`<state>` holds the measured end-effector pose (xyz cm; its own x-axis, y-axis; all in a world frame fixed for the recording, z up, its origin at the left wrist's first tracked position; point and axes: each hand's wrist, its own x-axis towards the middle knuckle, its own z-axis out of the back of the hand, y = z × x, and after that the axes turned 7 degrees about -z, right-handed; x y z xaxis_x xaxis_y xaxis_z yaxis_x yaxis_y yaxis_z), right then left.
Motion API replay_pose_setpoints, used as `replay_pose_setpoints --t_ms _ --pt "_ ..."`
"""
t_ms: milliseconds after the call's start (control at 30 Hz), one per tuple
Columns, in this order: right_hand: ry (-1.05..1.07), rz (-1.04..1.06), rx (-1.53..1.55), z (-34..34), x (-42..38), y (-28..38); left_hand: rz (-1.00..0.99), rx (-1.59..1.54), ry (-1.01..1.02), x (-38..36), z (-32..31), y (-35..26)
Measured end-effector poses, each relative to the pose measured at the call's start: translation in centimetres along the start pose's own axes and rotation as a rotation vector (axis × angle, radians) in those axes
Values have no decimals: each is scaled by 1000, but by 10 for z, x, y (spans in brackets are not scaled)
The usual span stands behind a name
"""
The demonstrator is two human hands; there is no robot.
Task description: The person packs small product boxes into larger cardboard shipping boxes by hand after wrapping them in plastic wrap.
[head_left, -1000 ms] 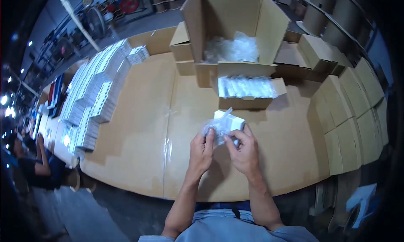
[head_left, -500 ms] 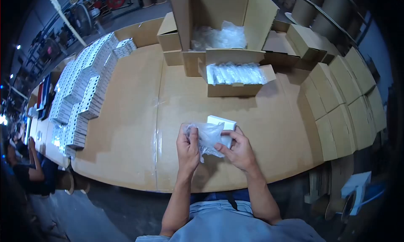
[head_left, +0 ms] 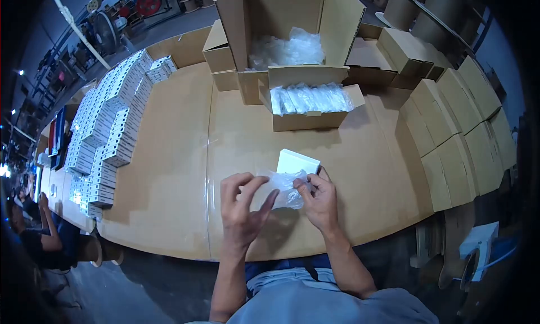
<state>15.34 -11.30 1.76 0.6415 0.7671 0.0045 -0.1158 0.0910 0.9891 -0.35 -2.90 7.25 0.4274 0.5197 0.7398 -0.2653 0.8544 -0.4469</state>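
Over the near middle of the cardboard-covered table, my right hand (head_left: 320, 201) is closed with thumb and fingers pinching a crinkled clear plastic bag (head_left: 288, 190). A flat white box (head_left: 296, 162) sticks out above the bag, its right corner against the fingers of that same hand. The bag overlaps the box's lower part. My left hand (head_left: 242, 207) is open at the bag's left side, thumb and fingers spread, fingertips right at the plastic's edge.
Ahead stands an open carton (head_left: 309, 122) filled with plastic-wrapped packs, before a taller carton (head_left: 292, 7) of loose clear bags. Stacked small white boxes (head_left: 107, 118) line the left; closed brown cartons (head_left: 455, 155) line the right. Another person's arm (head_left: 50, 228) shows far left.
My left hand has let go of the plastic and moved left, its fingers spreading. The white box now shows more above the bag, and my right hand grips the plastic beside it.
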Motion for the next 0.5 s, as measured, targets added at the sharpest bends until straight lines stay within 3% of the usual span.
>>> replay_pose_setpoints --t_ms 67,367,500 --pt "15 -36 -47 1 -3 11 -109 65 87 4 -6 -4" --pt "13 66 -203 12 -6 22 -54 91 236 13 -17 0" --pt "74 130 -271 25 -7 17 161 -81 339 23 -6 14"
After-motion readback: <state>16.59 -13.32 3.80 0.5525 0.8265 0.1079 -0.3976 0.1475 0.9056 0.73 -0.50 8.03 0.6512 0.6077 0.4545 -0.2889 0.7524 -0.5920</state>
